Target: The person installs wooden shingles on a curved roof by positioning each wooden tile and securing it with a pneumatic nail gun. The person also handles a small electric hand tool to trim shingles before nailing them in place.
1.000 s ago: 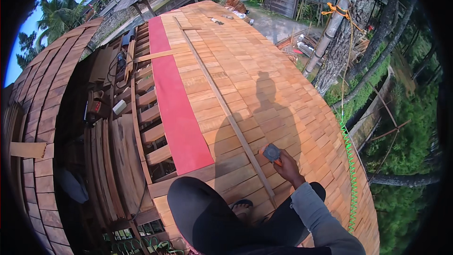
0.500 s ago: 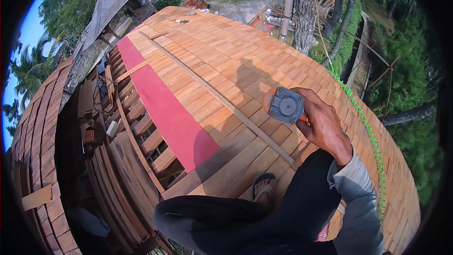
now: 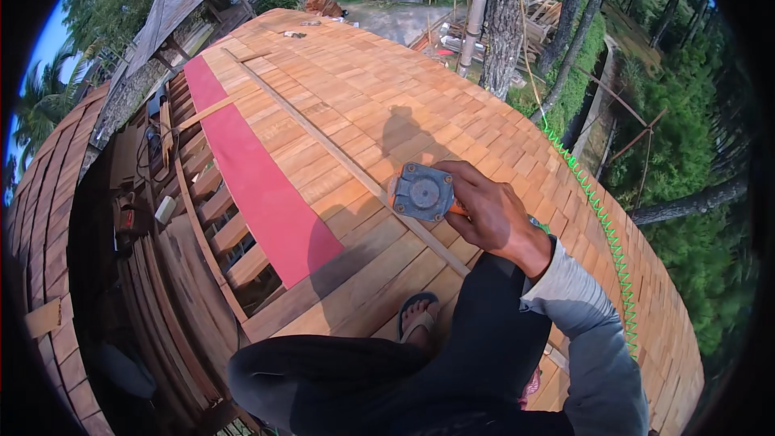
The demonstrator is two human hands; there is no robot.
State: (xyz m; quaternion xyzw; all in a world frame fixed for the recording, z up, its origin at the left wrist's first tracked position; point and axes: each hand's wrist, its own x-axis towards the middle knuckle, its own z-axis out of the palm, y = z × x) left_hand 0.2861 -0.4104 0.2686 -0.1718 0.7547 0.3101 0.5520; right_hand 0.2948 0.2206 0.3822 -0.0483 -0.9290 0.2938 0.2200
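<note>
My right hand [image 3: 502,214] is wrapped around the orange grip of a nail gun [image 3: 423,192], whose grey square cap faces up. The tool hangs over the wooden shingles, and its left edge overlaps the long thin batten [image 3: 339,155] in the picture. Its nose is hidden beneath the body, so contact with the roof cannot be told. Left of the batten, a strip of red underlay [image 3: 257,186] runs up the roof, with wide boards [image 3: 347,291] across its lower end. My left hand is out of sight.
Open rafters [image 3: 230,230] and a dark gap lie left of the underlay, with stacked planks [image 3: 157,315] below. A green coiled air hose [image 3: 601,210] trails along the right roof edge, beyond which the ground drops away. My sandalled foot [image 3: 418,316] rests on the shingles.
The nail gun in my right hand has moved left, nearer the batten. My view has shifted slightly, so the roof sits further left in the picture.
</note>
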